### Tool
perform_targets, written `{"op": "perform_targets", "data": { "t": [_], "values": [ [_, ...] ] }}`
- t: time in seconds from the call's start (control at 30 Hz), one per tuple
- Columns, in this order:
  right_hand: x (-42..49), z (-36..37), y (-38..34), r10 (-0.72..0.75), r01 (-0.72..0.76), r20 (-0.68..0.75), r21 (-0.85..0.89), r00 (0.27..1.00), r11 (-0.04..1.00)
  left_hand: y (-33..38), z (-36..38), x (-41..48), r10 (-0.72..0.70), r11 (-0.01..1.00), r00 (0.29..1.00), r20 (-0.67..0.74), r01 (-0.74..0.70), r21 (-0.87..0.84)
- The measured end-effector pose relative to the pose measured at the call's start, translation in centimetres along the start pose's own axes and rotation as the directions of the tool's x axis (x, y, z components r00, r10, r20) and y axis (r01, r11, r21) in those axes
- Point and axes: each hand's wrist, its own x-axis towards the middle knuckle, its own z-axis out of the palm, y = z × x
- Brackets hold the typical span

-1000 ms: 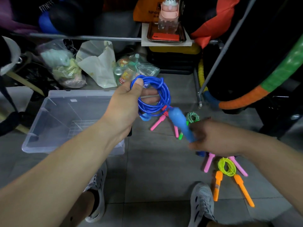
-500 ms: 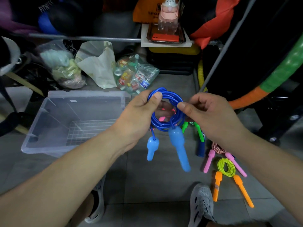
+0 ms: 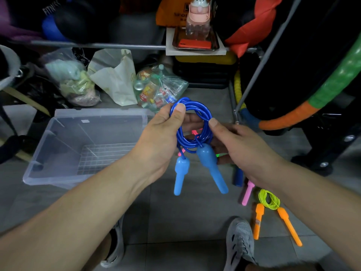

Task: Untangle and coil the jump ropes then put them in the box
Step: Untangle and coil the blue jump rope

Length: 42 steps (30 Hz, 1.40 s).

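Observation:
A coiled blue jump rope [image 3: 195, 122] hangs in the air between my hands, its two light-blue handles [image 3: 212, 169] dangling below. My left hand [image 3: 162, 137] pinches the coil's left side, thumb on top. My right hand [image 3: 240, 145] pinches the coil's right side. A clear plastic box [image 3: 58, 145] stands on the floor to the left, with nothing in it. On the floor at the right lie a yellow-green coiled rope with orange handles [image 3: 269, 202] and a pink handle [image 3: 247, 194]; more pink and green handles are partly hidden behind my hands.
Plastic bags [image 3: 160, 89] and a paper bag [image 3: 115, 79] lie behind the box. A metal rack bar [image 3: 97, 45] crosses the back, and a slanted pole [image 3: 257, 71] stands at the right. My two shoes [image 3: 240, 245] are on the grey tile floor below.
My right hand let go of the blue handle and came up to pinch the coil's right side. Both handles now hang below. Since half a second ago, almost nothing has moved.

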Motion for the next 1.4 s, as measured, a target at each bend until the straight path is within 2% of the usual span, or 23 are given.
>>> {"op": "perform_targets", "data": {
  "t": [0.13, 0.23, 0.3, 0.43, 0.5, 0.67, 0.77, 0.87, 0.97, 1.07, 1.2, 1.3, 1.4],
  "values": [
    [-0.3, -0.1, -0.2, -0.06, 0.074, 0.127, -0.11, 0.99, 0.991, 0.3, 0.3, 0.0, -0.04, 0.986, 0.999, 0.015, 0.042, -0.16],
    [-0.5, 0.2, 0.2, -0.054, 0.061, 0.221, -0.025, 0.974, 0.998, 0.8, 0.1, 0.1, -0.05, 0.968, 0.997, 0.063, 0.064, -0.241],
    [-0.3, -0.3, 0.3, -0.017, 0.009, 0.29, 0.03, 0.957, 1.0, 1.2, -0.4, 0.4, -0.048, 0.966, 0.997, 0.06, 0.062, -0.25],
    [0.1, -1.7, -0.4, 0.011, 0.032, 0.389, -0.105, 0.921, 0.994, 1.7, -1.3, 0.7, -0.065, 0.983, 0.996, 0.059, 0.074, -0.167],
    [0.0, -1.7, -0.4, -0.027, 0.083, 0.334, -0.153, 0.942, 0.985, 1.5, -1.1, 0.4, -0.081, 0.991, 0.994, 0.077, 0.089, -0.103],
    [-0.2, -0.6, -0.4, -0.136, 0.136, 0.079, -0.004, 0.988, 0.991, 0.3, -0.4, 0.2, -0.125, 0.991, 0.991, 0.054, 0.127, -0.038],
    [0.3, -0.3, -0.4, -0.116, 0.116, -0.037, 0.011, 0.993, 0.993, 0.2, -0.1, -0.1, -0.097, 0.995, 0.994, 0.045, 0.096, 0.027],
    [0.6, -0.4, -0.4, -0.068, 0.075, -0.047, 0.181, 0.997, 0.981, -0.1, -0.1, -0.4, -0.044, 0.987, 0.993, 0.11, 0.026, 0.158],
    [0.7, -0.7, -0.3, -0.071, 0.076, -0.03, 0.246, 0.997, 0.966, -0.2, -0.5, -0.3, -0.013, 0.943, 0.988, 0.157, -0.039, 0.329],
    [0.5, -0.9, -0.2, -0.075, 0.078, -0.023, 0.304, 0.997, 0.95, -0.5, -1.1, 0.1, -0.005, 0.9, 0.979, 0.204, -0.084, 0.427],
    [0.2, -1.3, -0.4, -0.103, 0.118, -0.069, 0.266, 0.992, 0.957, -0.8, -2.3, 0.7, 0.024, 0.738, 0.972, 0.234, -0.175, 0.651],
    [0.3, -1.9, -0.5, -0.117, 0.133, -0.081, 0.246, 0.99, 0.96, -0.7, -3.0, 0.8, -0.02, 0.679, 0.972, 0.233, -0.158, 0.717],
    [0.4, -2.3, -0.5, -0.131, 0.145, -0.072, 0.262, 0.989, 0.954, -0.8, -4.0, 1.2, -0.071, 0.534, 0.976, 0.207, -0.138, 0.834]
  ]
}}
